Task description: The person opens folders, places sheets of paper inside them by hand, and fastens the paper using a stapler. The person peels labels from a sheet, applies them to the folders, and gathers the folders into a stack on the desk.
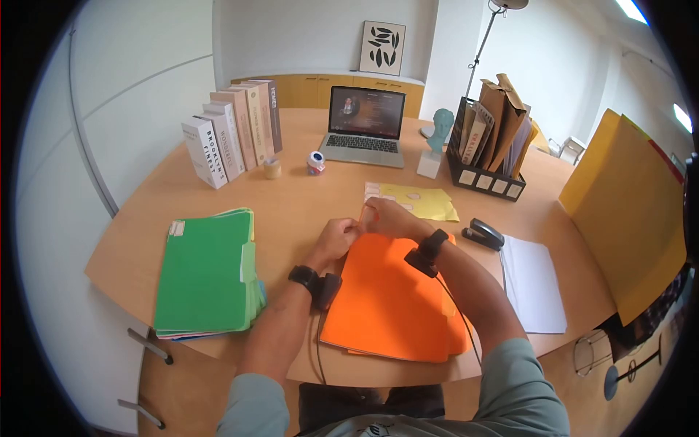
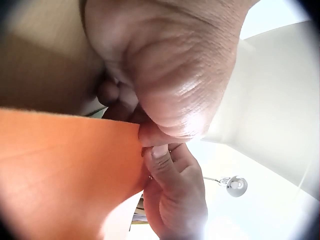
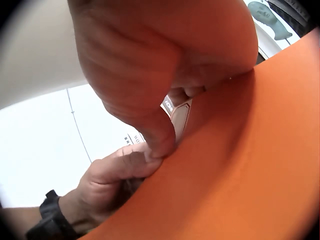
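Observation:
An orange folder point(image 1: 397, 298) lies in front of the person, its far part lifted toward both hands. At its far left corner the left hand point(image 1: 339, 237) pinches the edge, thumb on the near face in the right wrist view. Close beside it, the right hand point(image 1: 397, 218) grips the same edge, its thumb point(image 3: 162, 140) meeting the left thumb and its other fingers behind the folder. A small pale piece with a dark red outline point(image 3: 181, 120) shows between the right thumb and fingers. More orange folder edges show underneath at the right.
A green folder stack point(image 1: 207, 277) lies left. Beyond the hands is a yellow sheet with pale labels point(image 1: 429, 205). A black stapler point(image 1: 484, 233) and white paper point(image 1: 531, 284) lie right. Farther back stand books point(image 1: 237, 135), a laptop point(image 1: 364, 131), a bust point(image 1: 440, 131) and a file box point(image 1: 488, 182).

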Tool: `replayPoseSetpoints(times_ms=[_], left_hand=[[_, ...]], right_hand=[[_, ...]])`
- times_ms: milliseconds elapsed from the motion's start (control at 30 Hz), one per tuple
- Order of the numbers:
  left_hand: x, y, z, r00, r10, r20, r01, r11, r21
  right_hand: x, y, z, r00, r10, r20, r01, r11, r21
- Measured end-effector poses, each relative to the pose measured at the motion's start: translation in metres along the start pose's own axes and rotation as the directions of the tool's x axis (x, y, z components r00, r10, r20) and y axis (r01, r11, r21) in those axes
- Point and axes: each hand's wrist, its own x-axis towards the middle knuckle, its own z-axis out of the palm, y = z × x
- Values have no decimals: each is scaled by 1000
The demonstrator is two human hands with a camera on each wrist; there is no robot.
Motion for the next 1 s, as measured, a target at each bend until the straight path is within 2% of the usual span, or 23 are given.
replayPoseSetpoints(times_ms=[33, 133, 233, 333, 433, 500, 567, 633, 733, 767, 833, 867, 933, 967, 1000], left_hand=[[0, 0, 0, 1000, 8, 18, -8, 1000, -7], [-1, 4, 1, 999, 24, 30, -23, 998, -50], [-2, 9, 3, 997, -54, 51, 58, 995, -86], [-2, 16, 9, 996, -23, 84, 41, 974, -225], [-13, 46, 9, 958, -172, 231, 212, 964, -162], [-7, 37, 16, 959, -209, 190, 215, 977, -11], [-1, 33, 23, 973, -150, 175, 147, 989, 26], [-1, 46, 31, 972, -127, 200, 142, 988, -61], [-12, 77, 31, 965, -83, 248, 118, 985, -128], [-14, 85, 30, 962, -68, 264, 109, 984, -142], [-16, 84, 7, 970, -75, 230, 62, 996, 61], [-20, 85, -10, 974, -72, 213, 38, 986, 161], [-47, 113, -58, 994, -62, 87, 51, 990, 132], [-57, 109, -102, 996, -74, 44, 60, 967, 249], [-73, 105, -131, 998, -57, -38, 58, 998, 29]], right_hand=[[-2, -1, 4, 998, -49, -51, 47, 998, -35], [4, -1, -1, 998, 70, -4, -70, 997, -34], [7, 12, 2, 999, 42, -24, -42, 999, -32], [7, 28, 2, 990, 17, -143, -36, 990, -138], [6, 59, -16, 959, 125, -256, -157, 981, -110], [0, 34, -53, 988, 120, -98, -106, 984, 146], [-9, 19, -72, 985, -172, -9, 168, 970, -175], [-18, 9, -79, 985, -86, -149, 65, 988, -137], [-23, 21, -84, 940, 25, -340, -58, 994, -87], [-27, 21, -87, 937, 80, -341, -77, 997, 23], [-38, 7, -103, 925, 189, -331, -114, 966, 233], [-40, 25, -105, 914, 210, -347, -76, 929, 363], [-66, 20, -116, 890, 354, -287, -136, 807, 575], [-80, 18, -121, 874, 418, -247, -157, 725, 670], [-95, 26, -123, 882, 439, -168, -222, 704, 674]])
